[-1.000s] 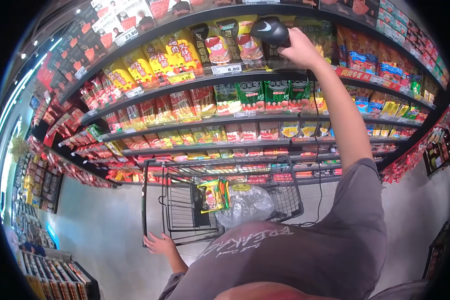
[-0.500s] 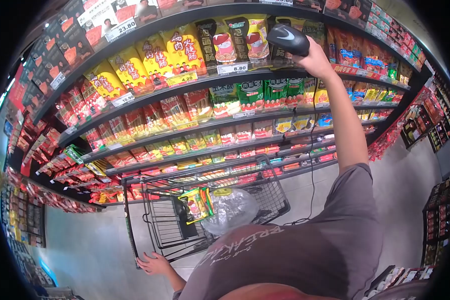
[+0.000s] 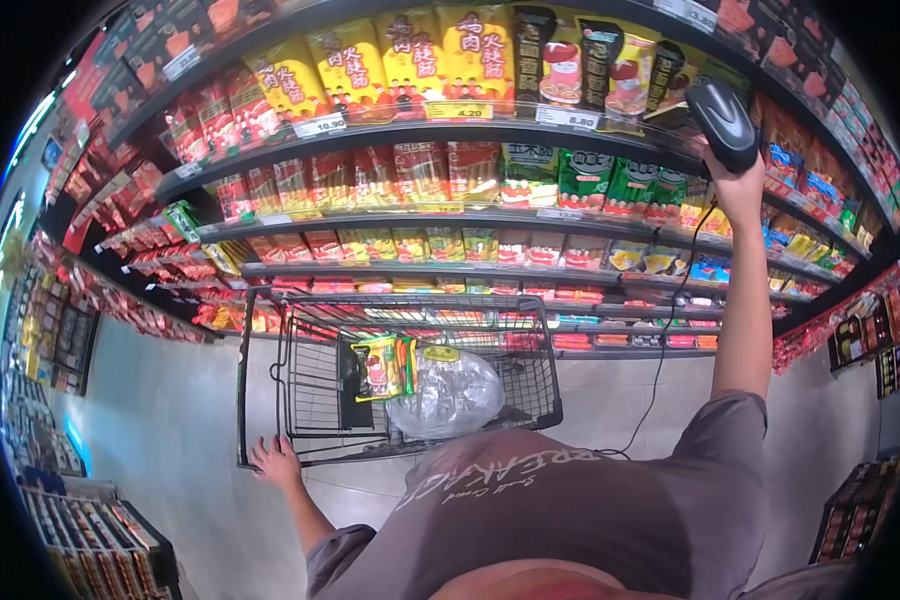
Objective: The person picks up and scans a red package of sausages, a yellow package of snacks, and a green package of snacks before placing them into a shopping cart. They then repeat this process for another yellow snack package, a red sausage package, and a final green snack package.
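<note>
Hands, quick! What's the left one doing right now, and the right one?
Left hand: open, spread out at the corner of the shopping cart; touching can't be told.
Right hand: closed, holding the black scanner.

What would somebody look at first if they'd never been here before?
Probably the bright yellow packets lined up on an upper shelf. Next, perhaps, the black scanner held up toward the right in the person's right grip. Below, the shopping cart holds a big see-through bag beside a colourful packet.
</note>
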Demonstrator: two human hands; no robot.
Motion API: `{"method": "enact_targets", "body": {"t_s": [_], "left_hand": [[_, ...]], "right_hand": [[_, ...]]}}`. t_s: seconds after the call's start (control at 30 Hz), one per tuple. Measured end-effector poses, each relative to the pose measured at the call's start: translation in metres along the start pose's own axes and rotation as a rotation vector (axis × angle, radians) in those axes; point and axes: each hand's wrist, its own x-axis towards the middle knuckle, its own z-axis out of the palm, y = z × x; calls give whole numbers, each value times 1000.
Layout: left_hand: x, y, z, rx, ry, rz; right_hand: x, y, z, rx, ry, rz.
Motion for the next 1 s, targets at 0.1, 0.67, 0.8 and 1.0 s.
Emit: {"method": "enact_targets", "body": {"t_s": [0.1,0.67,0.8,1.0], "left_hand": [[16,-10,1,-36,-96,6],[170,323,-244,-1030,646,836],[203,426,-312,-1036,793,777],[213,481,-336,-1125,694,665]], "right_hand": [[-7,-5,3,-27,-13,13],[-246,-81,139,288,-115,766],[-303,-101,149,362,-210,913],[-320,-131,134,239,-247,929]]}}
